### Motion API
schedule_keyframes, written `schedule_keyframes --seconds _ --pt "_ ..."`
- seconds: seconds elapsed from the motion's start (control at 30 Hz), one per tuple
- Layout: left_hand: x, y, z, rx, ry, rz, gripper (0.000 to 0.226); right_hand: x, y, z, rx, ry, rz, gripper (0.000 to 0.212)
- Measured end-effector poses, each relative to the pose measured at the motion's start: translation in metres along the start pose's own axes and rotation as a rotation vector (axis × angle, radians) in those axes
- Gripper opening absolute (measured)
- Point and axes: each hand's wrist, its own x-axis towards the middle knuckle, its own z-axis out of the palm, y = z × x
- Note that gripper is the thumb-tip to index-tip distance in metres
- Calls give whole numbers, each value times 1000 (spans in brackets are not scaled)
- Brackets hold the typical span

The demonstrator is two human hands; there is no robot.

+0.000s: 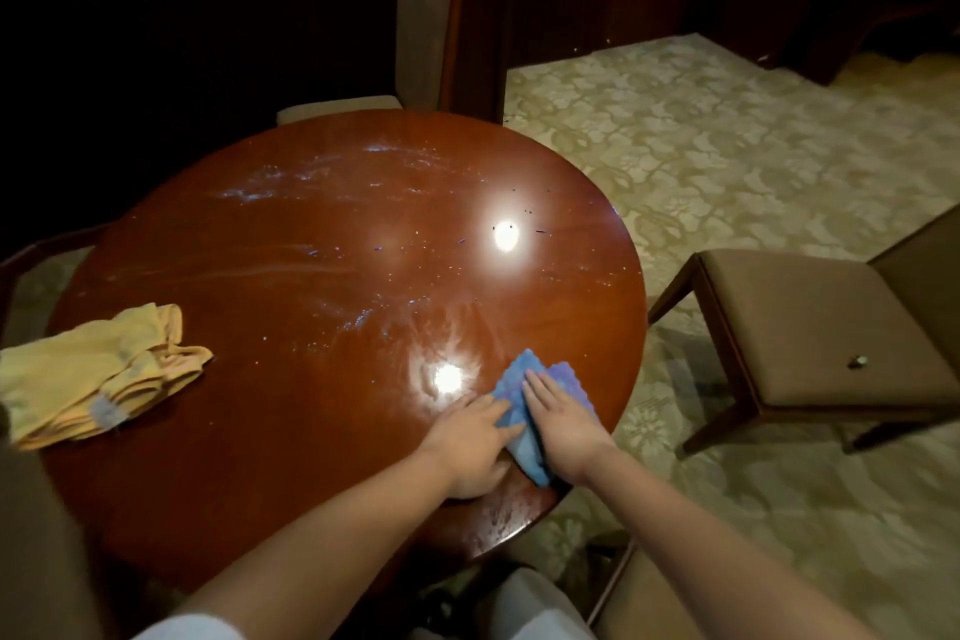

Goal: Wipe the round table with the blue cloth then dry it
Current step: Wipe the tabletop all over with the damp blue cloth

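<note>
Wiping near edge: left hand (pixel 475 442) and right hand (pixel 563 424), fingers flat, press blue cloth (pixel 524 452) onto table (pixel 311 431). Droplets streak far half; best work outward in overlapping passes. Yellow cloth (pixel 98 374) lies left, likely for drying.

Three chairs: far (pixel 423 16), right (pixel 815 327), near (pixel 691 608); patterned carpet (pixel 701 146).

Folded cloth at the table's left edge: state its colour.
Yellow cloth, with a grey label; head view.
</note>
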Motion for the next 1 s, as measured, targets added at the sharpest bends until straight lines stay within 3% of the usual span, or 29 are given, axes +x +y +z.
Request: schedule_keyframes --seconds 0.07,0.1,0.2,0.33,0.37,0.4,0.5,0.63,0.7,0.8,0.87,0.93,1.0 --pt "0 2 2 4 -8 24 58 -10 1 11 -22 66 68 87" --pt "2 7 2 6 -13 50 59 -15 3 19 6 -16 97 89" --pt "13 24 -2 0 -42 121 59 -25 14 61 12 15 179 50" --pt "25 23 -10 -7 -46 71 59 -14 13 26 -143 -60 173 63" --pt "26 19 -12 -10 -24 49 58 -3 18 15 -139 -33 164 66" --pt "27 14 -13 -9 3 33 55 6 27 12 -134 36 42 68" --pt "24 4 -15 24 17 36 51 12 37 4 101 38 35 74" --pt "34 14 -14 31 -46 70 56 -3 34 38 53 99 121 43" --pt "45 23 -17 13 -50 85 56 -2 38 59 132 56 154 56" --pt "54 18 -25 26 -53 57 55 17 40 40 -22 191 139 56" --pt "52 4 -31 56 -54 13 53 29 38 0 -111 70 53 54" --pt "49 -9 -35 74 -59 -6 51 45 50 0 -48 127 -44 58" --pt "46 -15 -36 86 -70 7 51 46 53 0 58 8 -29 72"
